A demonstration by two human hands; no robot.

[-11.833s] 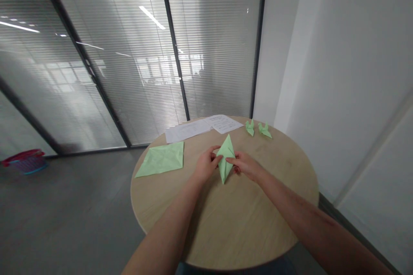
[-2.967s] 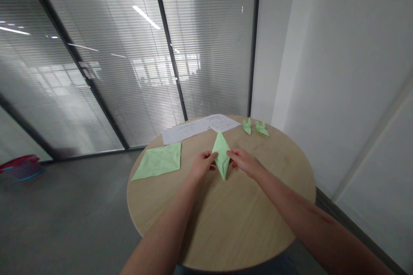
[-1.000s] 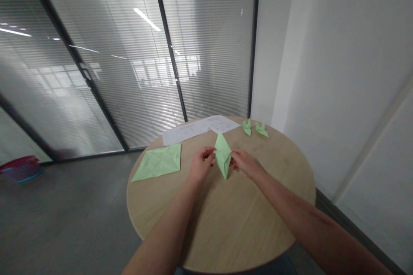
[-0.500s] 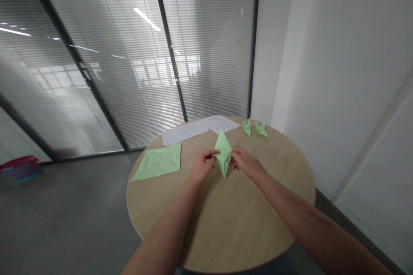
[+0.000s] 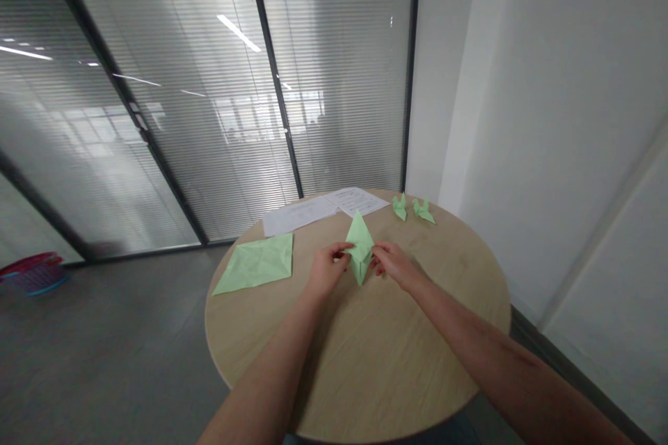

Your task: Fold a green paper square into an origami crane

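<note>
A light green folded paper (image 5: 360,243), shaped like a tall diamond, is held above the middle of the round table. My left hand (image 5: 330,265) pinches its left corner between thumb and fingers. On the opposite side, my right hand (image 5: 392,263) grips the right corner with fingers closed. A crease runs down the lower half of the diamond, and its top point aims away from me. The backs of the folds are hidden.
A creased green paper sheet (image 5: 258,263) lies at the left of the wooden table (image 5: 386,361). White printed sheets (image 5: 303,214) rest along the far edge. Two small green folded paper figures (image 5: 399,207) stand at the far right. A red and blue basket (image 5: 36,274) sits on the floor.
The folded paper's lower tip has shifted slightly left and up. Both hands keep their hold at its side corners, nearly still.
</note>
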